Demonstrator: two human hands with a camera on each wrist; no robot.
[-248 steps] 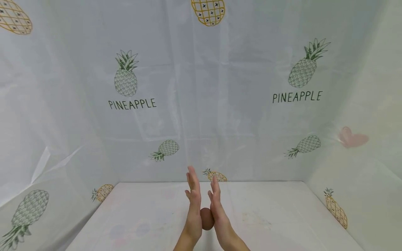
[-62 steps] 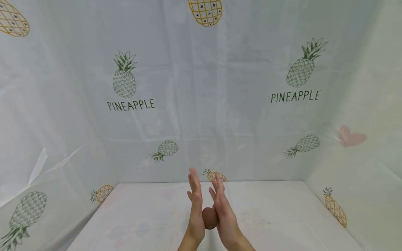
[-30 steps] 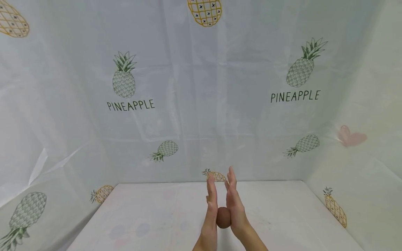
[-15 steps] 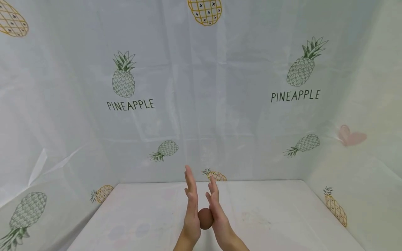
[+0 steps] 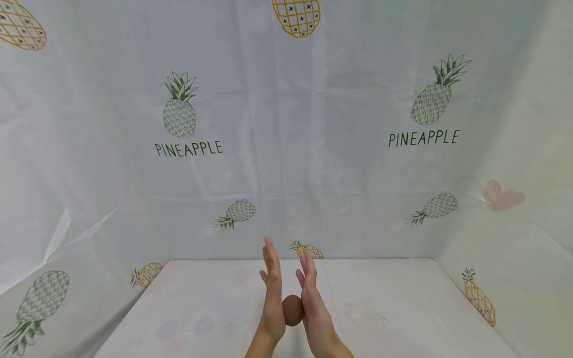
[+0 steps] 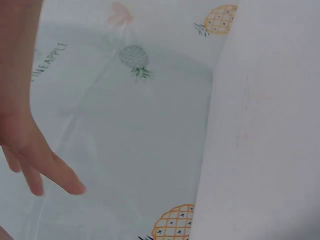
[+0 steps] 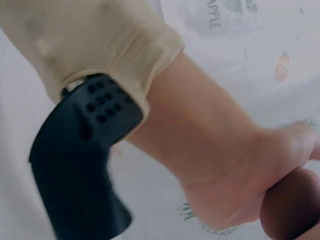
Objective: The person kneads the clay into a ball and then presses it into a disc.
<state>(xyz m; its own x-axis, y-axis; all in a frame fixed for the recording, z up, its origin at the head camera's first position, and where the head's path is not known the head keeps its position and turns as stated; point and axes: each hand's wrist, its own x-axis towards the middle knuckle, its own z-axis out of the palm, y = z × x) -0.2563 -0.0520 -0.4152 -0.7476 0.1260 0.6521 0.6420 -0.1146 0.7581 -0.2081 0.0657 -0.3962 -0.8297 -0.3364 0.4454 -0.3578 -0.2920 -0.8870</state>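
A smooth brown ball [image 5: 293,311] sits between my two upright palms, low in the head view. On its left side my left hand [image 5: 271,293] presses with straight fingers pointing up and away. My right hand [image 5: 315,306] faces it from the other side, fingers also straight, the heel of the palm against the ball. The right wrist view shows the brown ball [image 7: 290,205] at the base of the right palm [image 7: 235,180]. In the left wrist view the left hand [image 6: 30,140] has its fingers extended, and the ball is out of sight.
Under the hands lies a white table [image 5: 380,308] with faint stains. A white sheet [image 5: 286,164] printed with pineapples encloses the back and sides. A black device [image 7: 80,155] is fixed at the beige right sleeve [image 7: 100,35].
Both hands and the ball swung left from where they were one second ago. Since half a second ago they have barely moved. The ball has stayed between the palms throughout.
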